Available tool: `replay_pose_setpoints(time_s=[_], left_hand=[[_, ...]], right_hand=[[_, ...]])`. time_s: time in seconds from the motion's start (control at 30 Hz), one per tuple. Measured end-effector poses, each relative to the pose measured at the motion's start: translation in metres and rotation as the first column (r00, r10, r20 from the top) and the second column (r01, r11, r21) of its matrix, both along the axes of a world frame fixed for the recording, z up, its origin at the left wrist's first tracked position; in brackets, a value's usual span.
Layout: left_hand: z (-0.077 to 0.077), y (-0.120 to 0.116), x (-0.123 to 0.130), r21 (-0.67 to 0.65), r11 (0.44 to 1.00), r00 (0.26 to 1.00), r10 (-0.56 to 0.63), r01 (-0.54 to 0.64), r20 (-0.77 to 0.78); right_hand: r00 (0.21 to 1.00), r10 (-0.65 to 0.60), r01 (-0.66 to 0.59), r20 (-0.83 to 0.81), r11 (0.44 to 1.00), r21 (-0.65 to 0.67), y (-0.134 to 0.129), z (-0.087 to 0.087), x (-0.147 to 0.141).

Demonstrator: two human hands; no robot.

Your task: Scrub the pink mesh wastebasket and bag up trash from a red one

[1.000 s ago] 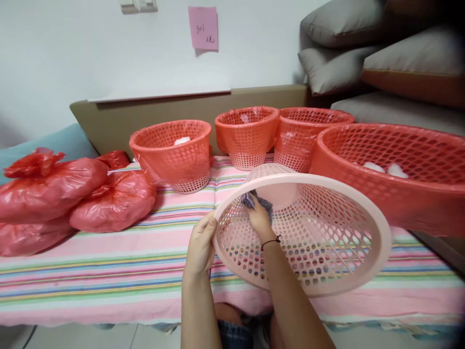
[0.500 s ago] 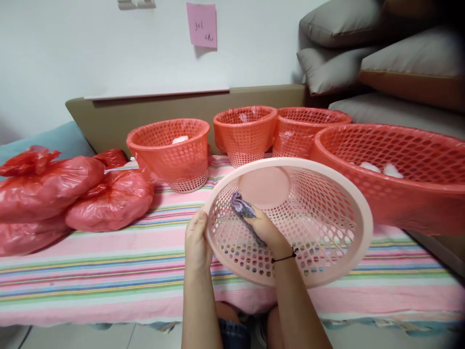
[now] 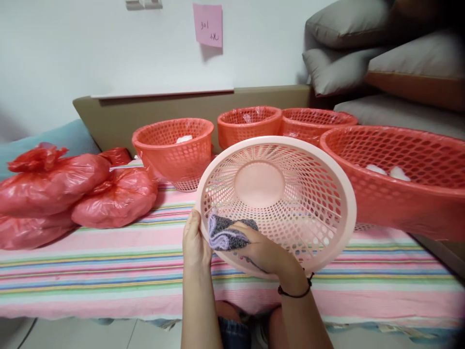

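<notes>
A pale pink plastic basket (image 3: 259,184), full of holes, is tilted so its open mouth faces me. My left hand (image 3: 196,240) grips the basket's rim at the left, thumb on the front side. Inside the lower left of the basket, my right hand (image 3: 263,247) holds a folded grey and lilac cloth (image 3: 228,233) against the wall near the rim. The fingers of my right hand are partly covered by the cloth. A dark cord bracelet circles the right wrist.
Red bags cover several baskets behind: one basket (image 3: 172,155) at the left, one large basket (image 3: 395,203) at the right with white pieces inside. Stuffed red bags (image 3: 116,198) lie at the left on a striped cloth (image 3: 90,271). Grey cushions (image 3: 348,72) are stacked at the back right.
My right hand and the cloth have moved down and left, from the basket's inner wall toward the rim by my left hand. The basket has tipped further toward me.
</notes>
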State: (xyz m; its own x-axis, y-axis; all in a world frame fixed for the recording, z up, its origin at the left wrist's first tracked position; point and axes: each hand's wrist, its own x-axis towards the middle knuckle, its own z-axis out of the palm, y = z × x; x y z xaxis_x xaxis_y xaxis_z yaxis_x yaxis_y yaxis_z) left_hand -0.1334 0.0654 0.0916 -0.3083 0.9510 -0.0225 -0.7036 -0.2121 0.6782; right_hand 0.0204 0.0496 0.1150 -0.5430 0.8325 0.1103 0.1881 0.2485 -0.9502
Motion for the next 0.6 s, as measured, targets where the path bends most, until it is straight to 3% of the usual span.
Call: replay_pose_setpoints(time_s=[0.13,0.23,0.37,0.43,0.5,0.6], left_hand=[[-0.003,-0.001,-0.001,-0.021,1.000,1.000,-0.012,0.012,0.015],[-0.003,-0.003,0.001,-0.010,0.999,0.999,-0.035,0.035,-0.013],[0.001,-0.005,0.002,0.003,1.000,0.999,0.000,0.000,-0.045],[0.003,-0.006,0.001,0.002,1.000,0.999,-0.007,0.007,-0.052],[0.005,-0.007,0.001,0.015,1.000,0.997,-0.009,0.010,-0.071],[0.007,-0.008,0.003,0.032,0.999,0.994,-0.016,0.019,-0.106]], right_hand=[[0.994,0.106,-0.107,0.031,0.994,0.004,-0.006,0.012,0.006],[0.981,0.172,-0.165,0.090,0.984,-0.073,-0.011,0.017,0.017],[0.988,0.150,-0.143,0.026,0.973,-0.182,-0.018,0.021,0.036],[0.996,0.023,-0.040,-0.090,0.982,-0.187,-0.018,0.020,0.043],[0.960,-0.220,0.184,-0.174,0.962,-0.200,-0.015,0.018,0.046],[0.768,-0.581,0.561,-0.270,0.813,-0.154,0.000,0.008,0.040]])
